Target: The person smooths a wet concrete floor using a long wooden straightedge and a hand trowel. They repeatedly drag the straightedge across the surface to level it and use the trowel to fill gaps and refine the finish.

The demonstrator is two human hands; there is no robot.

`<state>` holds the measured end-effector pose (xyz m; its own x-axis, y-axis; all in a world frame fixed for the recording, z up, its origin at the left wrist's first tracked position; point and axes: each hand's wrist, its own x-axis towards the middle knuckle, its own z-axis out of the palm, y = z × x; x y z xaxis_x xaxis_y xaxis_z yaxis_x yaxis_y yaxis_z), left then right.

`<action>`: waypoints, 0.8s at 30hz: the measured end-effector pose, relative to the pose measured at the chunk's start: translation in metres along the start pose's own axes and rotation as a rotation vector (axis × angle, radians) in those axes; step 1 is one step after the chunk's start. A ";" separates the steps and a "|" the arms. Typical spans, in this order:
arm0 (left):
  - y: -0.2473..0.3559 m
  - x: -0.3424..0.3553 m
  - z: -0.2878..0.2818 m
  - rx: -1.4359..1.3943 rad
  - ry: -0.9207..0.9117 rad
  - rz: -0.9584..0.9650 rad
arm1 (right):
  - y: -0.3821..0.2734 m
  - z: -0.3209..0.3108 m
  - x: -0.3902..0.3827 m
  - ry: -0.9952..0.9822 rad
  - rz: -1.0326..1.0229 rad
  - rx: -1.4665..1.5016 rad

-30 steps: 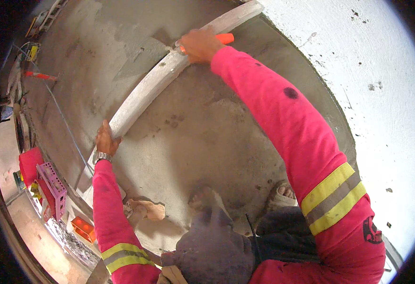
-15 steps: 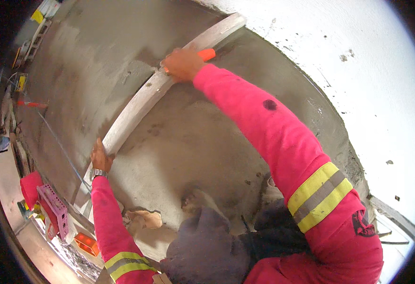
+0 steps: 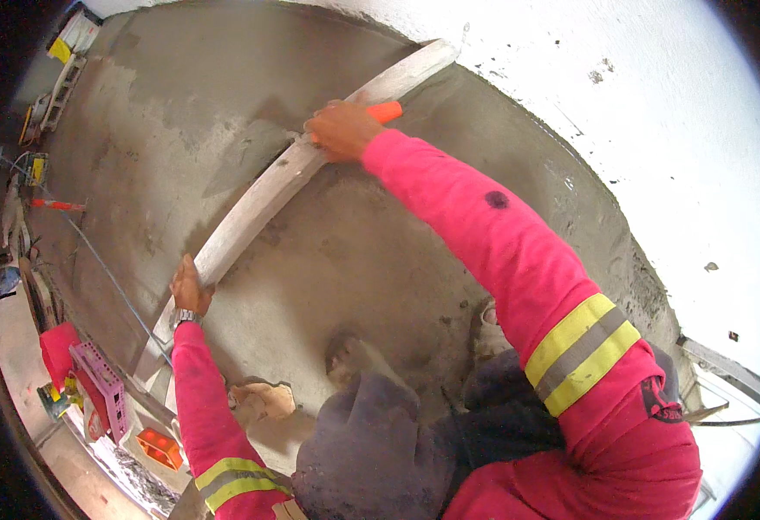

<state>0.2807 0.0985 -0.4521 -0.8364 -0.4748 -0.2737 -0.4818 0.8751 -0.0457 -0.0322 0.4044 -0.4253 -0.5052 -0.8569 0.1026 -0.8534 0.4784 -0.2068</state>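
A long, pale straightedge board (image 3: 263,195) lies slantwise across wet grey mortar (image 3: 310,260), its far end close to the white wall. On its near left part, my left hand (image 3: 191,288) is closed over the edge, thumb and fingers on either side. Farther up, my right hand (image 3: 345,130) is wrapped around the board along with a bright orange tube-like handle (image 3: 386,112). What that handle belongs to is hidden under my palm.
White wall (image 3: 657,147) borders the floor on the right. A thin blue cord (image 3: 111,269) crosses at left, near a pink plastic crate (image 3: 100,390) and an orange box (image 3: 160,448). My feet (image 3: 345,357) are on the floor close behind the board; a torn brown scrap (image 3: 263,400) lies nearby.
The whole view has shifted slightly. Both hands keep their hold on the board, and its far end appears a little lower and farther right in the picture.
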 end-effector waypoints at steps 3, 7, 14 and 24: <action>0.001 -0.001 0.000 0.033 0.019 0.023 | -0.002 -0.002 -0.008 -0.070 0.051 0.022; 0.008 -0.010 0.001 0.080 0.062 0.056 | -0.007 -0.015 -0.029 0.034 0.073 -0.056; 0.016 -0.016 0.009 0.109 0.115 0.106 | -0.004 -0.022 -0.047 -0.065 0.115 -0.051; 0.026 -0.023 0.018 0.097 0.044 0.138 | 0.006 -0.012 -0.076 -0.082 0.164 -0.007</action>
<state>0.2918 0.1343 -0.4648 -0.9047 -0.3513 -0.2412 -0.3360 0.9362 -0.1034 -0.0004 0.4742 -0.4225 -0.6257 -0.7800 -0.0118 -0.7615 0.6140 -0.2076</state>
